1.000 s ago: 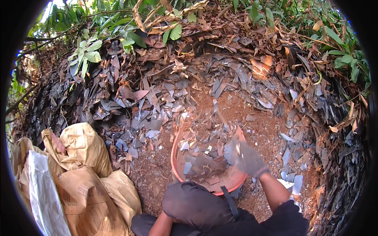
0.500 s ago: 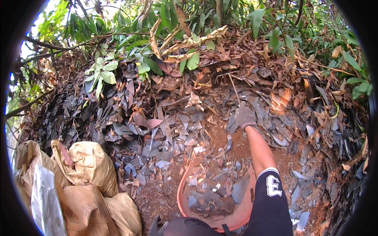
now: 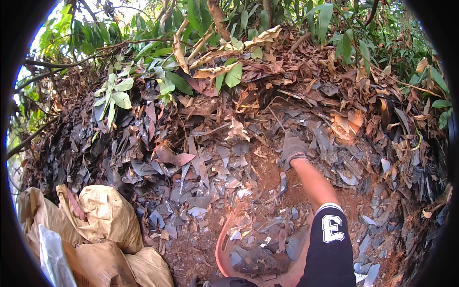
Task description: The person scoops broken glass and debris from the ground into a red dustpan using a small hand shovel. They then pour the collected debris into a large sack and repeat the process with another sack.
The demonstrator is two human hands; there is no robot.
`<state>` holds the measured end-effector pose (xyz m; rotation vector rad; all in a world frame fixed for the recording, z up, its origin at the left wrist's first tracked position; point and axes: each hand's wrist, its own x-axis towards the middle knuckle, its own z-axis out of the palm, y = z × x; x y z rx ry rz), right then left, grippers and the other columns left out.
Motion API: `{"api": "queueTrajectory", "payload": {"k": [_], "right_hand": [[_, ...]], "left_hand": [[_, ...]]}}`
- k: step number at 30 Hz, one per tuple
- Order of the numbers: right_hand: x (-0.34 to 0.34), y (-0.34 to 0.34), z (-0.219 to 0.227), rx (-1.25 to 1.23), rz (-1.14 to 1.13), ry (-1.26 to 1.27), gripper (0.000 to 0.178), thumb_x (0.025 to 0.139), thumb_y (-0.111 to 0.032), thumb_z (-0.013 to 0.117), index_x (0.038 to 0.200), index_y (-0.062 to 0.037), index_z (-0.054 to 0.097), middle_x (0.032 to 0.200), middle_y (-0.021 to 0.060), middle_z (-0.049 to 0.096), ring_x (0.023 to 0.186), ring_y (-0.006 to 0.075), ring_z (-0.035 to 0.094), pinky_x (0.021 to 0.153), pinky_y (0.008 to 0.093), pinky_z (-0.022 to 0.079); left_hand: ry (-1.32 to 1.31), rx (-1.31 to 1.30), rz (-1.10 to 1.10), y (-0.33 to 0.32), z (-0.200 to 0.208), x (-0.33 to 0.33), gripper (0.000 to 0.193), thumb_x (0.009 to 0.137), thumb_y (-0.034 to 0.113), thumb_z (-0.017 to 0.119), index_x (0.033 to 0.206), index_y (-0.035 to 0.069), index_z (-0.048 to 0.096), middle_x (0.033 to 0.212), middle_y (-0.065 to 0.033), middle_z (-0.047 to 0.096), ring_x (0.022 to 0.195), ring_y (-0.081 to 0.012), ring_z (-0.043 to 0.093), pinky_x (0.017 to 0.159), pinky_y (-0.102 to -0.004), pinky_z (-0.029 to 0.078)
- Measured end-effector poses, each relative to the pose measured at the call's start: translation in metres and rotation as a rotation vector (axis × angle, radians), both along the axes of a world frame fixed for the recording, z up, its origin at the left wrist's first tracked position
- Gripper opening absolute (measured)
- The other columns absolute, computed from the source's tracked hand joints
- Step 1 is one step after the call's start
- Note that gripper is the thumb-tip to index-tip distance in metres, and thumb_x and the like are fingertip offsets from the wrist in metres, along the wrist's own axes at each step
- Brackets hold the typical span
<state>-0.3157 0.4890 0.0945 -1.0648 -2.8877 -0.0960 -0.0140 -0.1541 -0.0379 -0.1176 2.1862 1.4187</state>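
Observation:
My right hand (image 3: 293,147), in a grey knit glove, is closed around a thin hooked rod (image 3: 276,118). Its bent far end lies against the heap of dark, broken sheet-like shards (image 3: 330,146) and dry leaves. Closer to me sits an orange-red plastic basin (image 3: 222,246), tilted in the reddish soil and partly covered by my right sleeve. Dark flat shards (image 3: 260,260) and soil lie inside it. Of my left hand (image 3: 194,281) only a dark gloved bit shows at the lower edge, left of the basin; its fingers are hidden.
Several stuffed tan sacks (image 3: 107,217) and a whitish sack (image 3: 53,256) stand at the lower left. Dry brown leaves (image 3: 330,67) cover the bank's top, with branches and green plants (image 3: 325,24) behind. Loose shards (image 3: 196,210) litter the slope.
The hooked rod's far end has shifted down and left, with my right hand slightly lower. My left hand has mostly dropped out at the lower edge. The view has shifted a little.

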Motion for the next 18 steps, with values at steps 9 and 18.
{"api": "queueTrajectory", "payload": {"k": [9, 18], "right_hand": [[0.086, -0.052, 0.011, -0.014, 0.038, 0.067, 0.025, 0.094, -0.015, 0.048, 0.112, 0.0013, 0.052, 0.092, 0.0251, 0.071, 0.086, 0.0408, 0.072, 0.070, 0.0525, 0.056], [0.202, -0.090, 0.043, -0.266, 0.010, 0.152, 0.029, 0.091, -0.014, 0.051, 0.115, 0.0013, 0.049, 0.092, 0.0324, 0.067, 0.090, 0.0477, 0.066, 0.078, 0.0545, 0.053]], "left_hand": [[0.040, -0.072, 0.022, -0.043, 0.023, 0.001, 0.077, 0.089, 0.033, 0.070, 0.151, 0.006, 0.033, 0.130, -0.0192, 0.058, 0.116, -0.0286, 0.058, 0.097, -0.0404, 0.049], [0.079, -0.082, 0.027, -0.063, 0.015, 0.015, 0.083, 0.085, 0.033, 0.073, 0.151, 0.004, 0.032, 0.132, -0.0204, 0.056, 0.118, -0.0304, 0.056, 0.099, -0.0408, 0.047]]}}
